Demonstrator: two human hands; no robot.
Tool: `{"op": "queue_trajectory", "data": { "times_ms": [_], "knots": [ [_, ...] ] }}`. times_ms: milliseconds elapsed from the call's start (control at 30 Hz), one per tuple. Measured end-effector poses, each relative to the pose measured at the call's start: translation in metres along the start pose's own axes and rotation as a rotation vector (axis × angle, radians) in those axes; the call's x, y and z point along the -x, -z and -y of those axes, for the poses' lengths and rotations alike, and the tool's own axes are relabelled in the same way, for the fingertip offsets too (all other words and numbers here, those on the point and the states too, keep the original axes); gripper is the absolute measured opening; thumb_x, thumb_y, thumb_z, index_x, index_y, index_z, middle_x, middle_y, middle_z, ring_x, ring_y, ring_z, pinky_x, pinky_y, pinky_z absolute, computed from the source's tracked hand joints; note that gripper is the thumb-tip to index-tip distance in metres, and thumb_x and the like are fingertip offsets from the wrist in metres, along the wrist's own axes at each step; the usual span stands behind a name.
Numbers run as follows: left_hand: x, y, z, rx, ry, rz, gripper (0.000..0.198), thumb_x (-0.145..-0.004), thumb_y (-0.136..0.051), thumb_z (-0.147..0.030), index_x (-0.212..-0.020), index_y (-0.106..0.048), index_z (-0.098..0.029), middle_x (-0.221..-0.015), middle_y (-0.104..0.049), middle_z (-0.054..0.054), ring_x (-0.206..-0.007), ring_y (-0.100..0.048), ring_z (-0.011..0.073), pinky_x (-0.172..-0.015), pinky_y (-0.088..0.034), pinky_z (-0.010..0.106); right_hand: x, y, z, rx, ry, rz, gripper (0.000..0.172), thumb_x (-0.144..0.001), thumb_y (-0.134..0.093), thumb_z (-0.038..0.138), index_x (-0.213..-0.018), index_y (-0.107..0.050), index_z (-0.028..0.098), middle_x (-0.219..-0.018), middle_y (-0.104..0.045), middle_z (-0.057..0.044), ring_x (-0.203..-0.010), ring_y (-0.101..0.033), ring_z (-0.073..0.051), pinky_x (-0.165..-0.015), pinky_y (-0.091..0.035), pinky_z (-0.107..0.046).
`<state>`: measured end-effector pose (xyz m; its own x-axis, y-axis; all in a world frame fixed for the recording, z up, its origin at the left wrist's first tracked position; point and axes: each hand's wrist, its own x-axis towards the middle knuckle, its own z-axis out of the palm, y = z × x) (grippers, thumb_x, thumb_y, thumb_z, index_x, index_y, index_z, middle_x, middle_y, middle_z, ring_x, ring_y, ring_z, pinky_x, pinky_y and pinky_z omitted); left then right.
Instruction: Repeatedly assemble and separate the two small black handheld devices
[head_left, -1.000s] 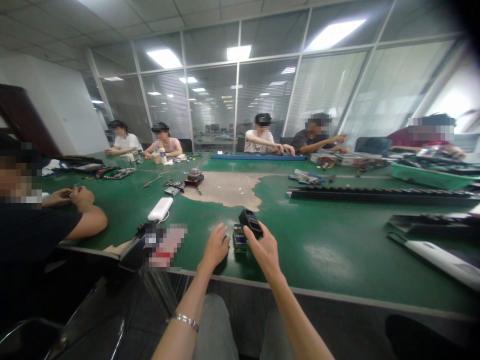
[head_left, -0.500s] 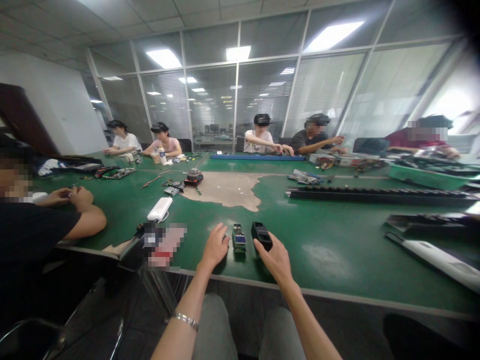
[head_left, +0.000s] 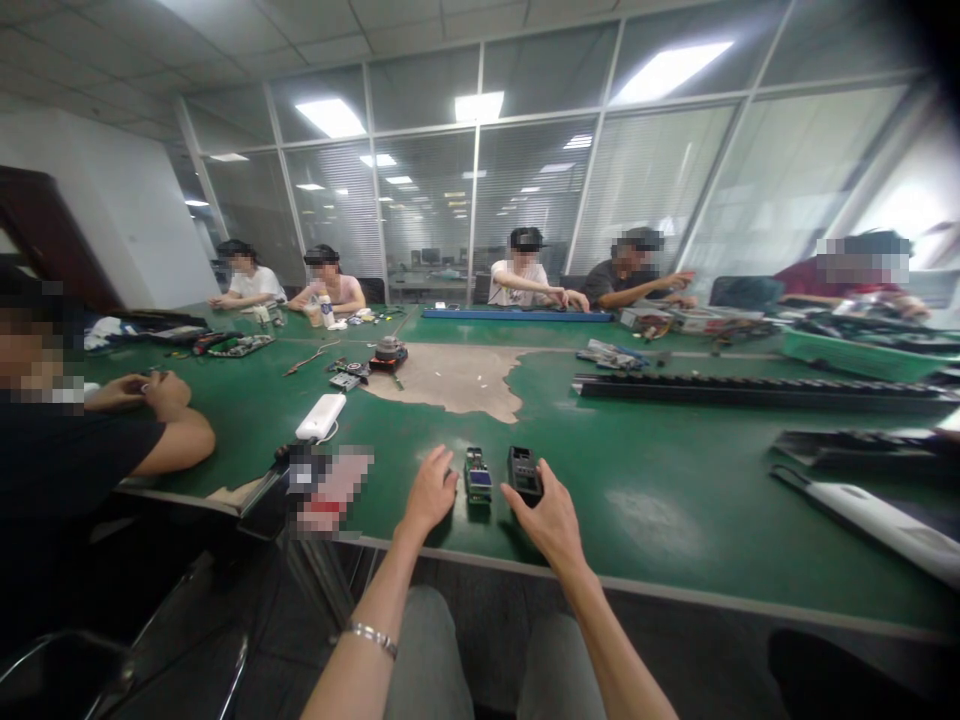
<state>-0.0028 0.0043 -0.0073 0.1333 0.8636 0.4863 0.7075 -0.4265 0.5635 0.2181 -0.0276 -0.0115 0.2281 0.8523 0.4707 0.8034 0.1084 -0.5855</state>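
On the green table in front of me lies a green circuit board assembly [head_left: 478,480] with a small dark screen. My left hand [head_left: 430,497] rests just left of it, fingers loosely bent and apart, holding nothing. To the right of the board sits a black plastic housing [head_left: 523,472] with cut-out openings. My right hand [head_left: 551,515] is beside this housing, its fingers along the right side and the thumb spread away near the lower left corner. Whether the fingertips still touch the housing is hard to see.
Left of my hands are a white power strip [head_left: 321,417] and a blurred red-and-pink item [head_left: 334,495]. Long black rails [head_left: 750,392] and a white elongated device [head_left: 870,515] lie to the right. A co-worker's arm [head_left: 176,440] leans on the table at left; others sit opposite.
The black housing has turned slightly and now sits straighter. My right thumb has come off it, and the hand has opened. My left hand is still.
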Motion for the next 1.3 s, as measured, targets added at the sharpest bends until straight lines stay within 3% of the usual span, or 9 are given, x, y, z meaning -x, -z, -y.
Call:
{"op": "queue_trajectory", "data": {
  "times_ms": [400,667,967,1100,1300],
  "knots": [
    [0.000,-0.001,0.000,-0.002,-0.013,0.006,0.040,-0.091,-0.046,-0.029,-0.125,-0.056,-0.010,-0.137,-0.049,0.016,-0.130,-0.044,0.0244,-0.111,-0.033,0.043,0.000,-0.001,-0.004,0.028,0.035,-0.013,0.100,-0.069,-0.057,0.069,-0.141,-0.033,0.004,-0.137,-0.045,-0.022,-0.126,-0.041,-0.032,-0.105,-0.033,-0.045],
    [0.000,-0.002,-0.001,-0.019,-0.013,0.014,0.041,-0.091,-0.045,-0.030,-0.125,-0.056,-0.008,-0.137,-0.049,0.017,-0.130,-0.043,0.0247,-0.111,-0.033,0.041,0.001,0.000,-0.005,0.051,0.077,-0.011,0.076,-0.076,-0.054,0.058,-0.132,-0.045,0.007,-0.125,-0.056,-0.018,-0.118,-0.049,-0.029,-0.100,-0.038,-0.042],
    [0.000,-0.001,0.000,-0.020,-0.020,0.011,0.040,-0.091,-0.045,-0.029,-0.124,-0.056,-0.009,-0.136,-0.050,0.017,-0.129,-0.044,0.0246,-0.111,-0.033,0.042,0.002,0.004,0.000,0.018,0.009,0.023,0.069,-0.079,-0.052,0.055,-0.130,-0.048,0.009,-0.123,-0.057,-0.017,-0.116,-0.051,-0.029,-0.099,-0.039,-0.041],
    [0.001,-0.002,0.001,-0.006,-0.019,-0.001,0.039,-0.090,-0.047,-0.027,-0.124,-0.056,-0.010,-0.136,-0.050,0.016,-0.129,-0.044,0.0244,-0.111,-0.033,0.043,0.000,0.014,0.015,-0.087,-0.017,0.023,0.063,-0.079,-0.052,0.055,-0.127,-0.051,0.014,-0.121,-0.060,-0.014,-0.112,-0.055,-0.027,-0.097,-0.040,-0.040],
    [0.002,-0.004,0.004,0.019,-0.031,-0.034,0.039,-0.089,-0.048,-0.025,-0.125,-0.055,-0.012,-0.136,-0.050,0.016,-0.129,-0.044,0.0238,-0.110,-0.034,0.044,-0.004,0.019,0.059,-0.250,-0.005,0.016,0.061,-0.079,-0.053,0.054,-0.126,-0.053,0.016,-0.121,-0.061,-0.012,-0.110,-0.057,-0.024,-0.096,-0.042,-0.036]
  ]
}}
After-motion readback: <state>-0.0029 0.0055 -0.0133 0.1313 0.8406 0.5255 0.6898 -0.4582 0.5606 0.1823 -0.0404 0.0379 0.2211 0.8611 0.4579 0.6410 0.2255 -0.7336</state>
